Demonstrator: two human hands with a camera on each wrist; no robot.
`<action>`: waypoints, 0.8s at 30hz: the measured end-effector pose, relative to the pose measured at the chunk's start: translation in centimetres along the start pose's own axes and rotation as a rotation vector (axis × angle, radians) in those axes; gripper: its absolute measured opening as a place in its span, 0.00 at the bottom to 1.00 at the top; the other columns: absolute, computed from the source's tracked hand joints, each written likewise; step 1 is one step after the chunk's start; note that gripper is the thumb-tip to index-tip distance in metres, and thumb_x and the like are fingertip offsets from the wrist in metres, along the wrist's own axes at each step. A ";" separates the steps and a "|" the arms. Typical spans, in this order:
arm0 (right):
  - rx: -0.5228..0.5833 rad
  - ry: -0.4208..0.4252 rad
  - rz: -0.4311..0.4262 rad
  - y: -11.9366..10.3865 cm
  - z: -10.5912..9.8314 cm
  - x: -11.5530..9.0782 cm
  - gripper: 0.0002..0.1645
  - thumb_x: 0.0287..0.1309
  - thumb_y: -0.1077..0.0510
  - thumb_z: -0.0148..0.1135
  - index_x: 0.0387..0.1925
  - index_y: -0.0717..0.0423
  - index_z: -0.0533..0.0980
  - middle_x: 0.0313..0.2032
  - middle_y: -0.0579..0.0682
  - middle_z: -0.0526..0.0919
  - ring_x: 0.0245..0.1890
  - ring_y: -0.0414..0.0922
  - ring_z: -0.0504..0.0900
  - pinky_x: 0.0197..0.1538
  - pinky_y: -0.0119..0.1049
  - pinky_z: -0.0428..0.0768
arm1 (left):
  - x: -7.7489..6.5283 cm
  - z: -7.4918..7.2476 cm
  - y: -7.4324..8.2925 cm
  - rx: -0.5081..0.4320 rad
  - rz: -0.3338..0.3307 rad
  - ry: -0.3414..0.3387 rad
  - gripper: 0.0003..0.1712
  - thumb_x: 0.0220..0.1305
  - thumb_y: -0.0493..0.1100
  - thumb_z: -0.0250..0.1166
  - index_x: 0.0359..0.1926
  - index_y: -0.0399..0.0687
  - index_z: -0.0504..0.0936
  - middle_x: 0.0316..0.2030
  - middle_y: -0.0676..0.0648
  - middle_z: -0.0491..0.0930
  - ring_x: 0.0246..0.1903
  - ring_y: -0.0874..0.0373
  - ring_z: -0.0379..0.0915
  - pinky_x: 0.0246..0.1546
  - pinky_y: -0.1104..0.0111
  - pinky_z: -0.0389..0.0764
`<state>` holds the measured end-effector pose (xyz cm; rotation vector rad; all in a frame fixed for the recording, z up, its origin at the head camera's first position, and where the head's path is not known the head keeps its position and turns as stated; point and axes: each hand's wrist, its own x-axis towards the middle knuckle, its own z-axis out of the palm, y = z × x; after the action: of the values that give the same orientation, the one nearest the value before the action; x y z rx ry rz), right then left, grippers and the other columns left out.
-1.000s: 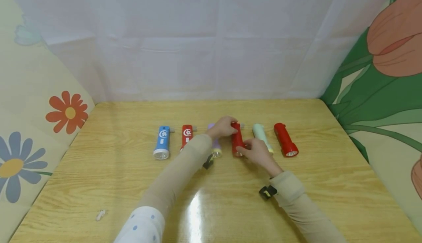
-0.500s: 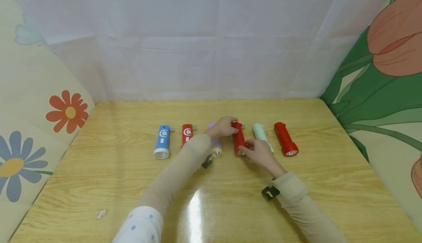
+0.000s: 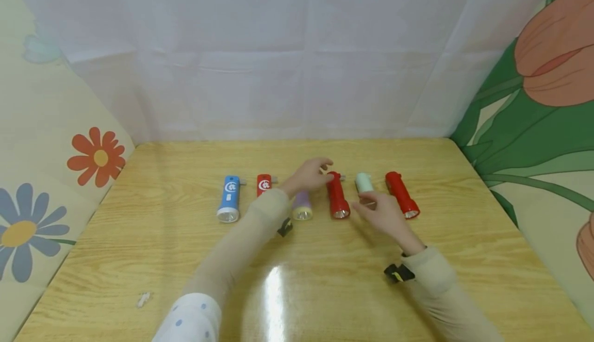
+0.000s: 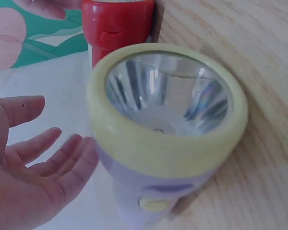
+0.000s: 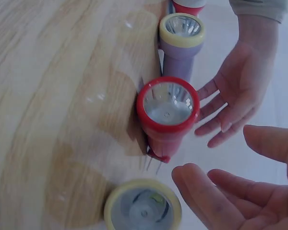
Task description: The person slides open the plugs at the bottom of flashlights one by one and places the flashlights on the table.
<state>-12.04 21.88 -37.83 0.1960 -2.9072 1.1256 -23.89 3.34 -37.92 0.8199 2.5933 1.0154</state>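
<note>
A row of flashlights lies on the wooden table, lenses toward me. My left hand point(image 3: 307, 176) hovers over the back of the purple flashlight point(image 3: 302, 207), its fingertips by the tail of the middle red flashlight point(image 3: 337, 197); whether they touch is unclear. In the left wrist view that hand's fingers spread beside the purple flashlight point(image 4: 158, 148). To the right, my right hand point(image 3: 384, 215) covers the front of the mint flashlight point(image 3: 364, 182), fingers apart and holding nothing. The right wrist view shows the red flashlight point(image 5: 168, 108) with two thin metal prongs near its tail, free of both hands.
Left of my left hand lie a red flashlight with a white print point(image 3: 264, 183) and a blue flashlight point(image 3: 229, 197). Another red flashlight point(image 3: 402, 195) ends the row at right. A small whitish mark point(image 3: 143, 299) is near the table's front left. A white cloth point(image 3: 297, 74) hangs behind.
My right hand has let go of the middle red flashlight and moved right, over the mint one. My left hand has loosened and drawn back slightly left. The red flashlight has shifted slightly right.
</note>
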 end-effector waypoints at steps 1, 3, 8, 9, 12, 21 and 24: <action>-0.003 0.012 -0.008 0.1 -0.3 -0.1 0.23 0.57 0.56 0.60 0.47 0.71 0.74 0.42 0.65 0.79 0.37 0.56 0.81 0.34 0.43 0.80 | 0.0 0.0 0.0 -0.002 0.013 0.011 0.21 0.62 0.41 0.58 0.55 0.37 0.70 0.46 0.39 0.75 0.44 0.51 0.72 0.44 0.66 0.74; -0.006 0.029 -0.019 0.2 -0.8 -0.3 0.23 0.56 0.56 0.61 0.46 0.72 0.74 0.41 0.65 0.80 0.35 0.56 0.81 0.32 0.42 0.80 | -0.2 0.1 0.0 -0.015 0.033 0.032 0.18 0.61 0.40 0.59 0.50 0.37 0.73 0.38 0.42 0.76 0.37 0.54 0.72 0.36 0.69 0.74; -0.020 0.048 -0.021 0.6 -2.0 -0.8 0.22 0.56 0.55 0.61 0.45 0.70 0.75 0.38 0.63 0.81 0.34 0.55 0.81 0.31 0.41 0.80 | -0.5 0.3 0.6 -0.059 0.069 0.066 0.11 0.59 0.39 0.61 0.41 0.38 0.75 0.24 0.48 0.71 0.24 0.59 0.67 0.24 0.74 0.69; -0.021 0.053 -0.021 0.7 -2.2 -0.9 0.21 0.56 0.55 0.61 0.44 0.70 0.75 0.38 0.63 0.81 0.34 0.54 0.81 0.32 0.41 0.80 | -0.5 0.3 0.8 -0.065 0.077 0.071 0.10 0.58 0.39 0.62 0.40 0.38 0.75 0.23 0.49 0.71 0.23 0.60 0.66 0.23 0.74 0.69; -0.023 0.062 -0.008 0.9 -2.8 -1.2 0.20 0.56 0.54 0.60 0.42 0.69 0.76 0.38 0.62 0.81 0.34 0.53 0.80 0.32 0.40 0.79 | -0.5 0.5 1.3 -0.076 0.113 0.080 0.11 0.57 0.38 0.62 0.40 0.36 0.75 0.21 0.50 0.69 0.22 0.61 0.65 0.22 0.75 0.67; -0.031 0.084 0.020 2.2 -3.4 -1.5 0.21 0.57 0.53 0.60 0.41 0.70 0.76 0.32 0.59 0.81 0.29 0.47 0.78 0.28 0.34 0.76 | 0.5 1.3 2.4 -0.086 0.112 0.062 0.14 0.58 0.37 0.62 0.45 0.36 0.75 0.24 0.49 0.71 0.24 0.61 0.66 0.25 0.76 0.68; -0.014 0.063 0.039 2.9 -3.4 -1.3 0.23 0.58 0.52 0.59 0.43 0.71 0.74 0.33 0.61 0.81 0.29 0.48 0.79 0.27 0.33 0.77 | 1.2 1.6 2.7 -0.094 0.083 0.064 0.16 0.58 0.39 0.61 0.46 0.37 0.76 0.27 0.48 0.73 0.27 0.60 0.68 0.27 0.75 0.69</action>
<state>-11.15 26.38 -37.35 0.1022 -2.8745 1.0960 -23.05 6.52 -37.24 0.8924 2.5604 1.1960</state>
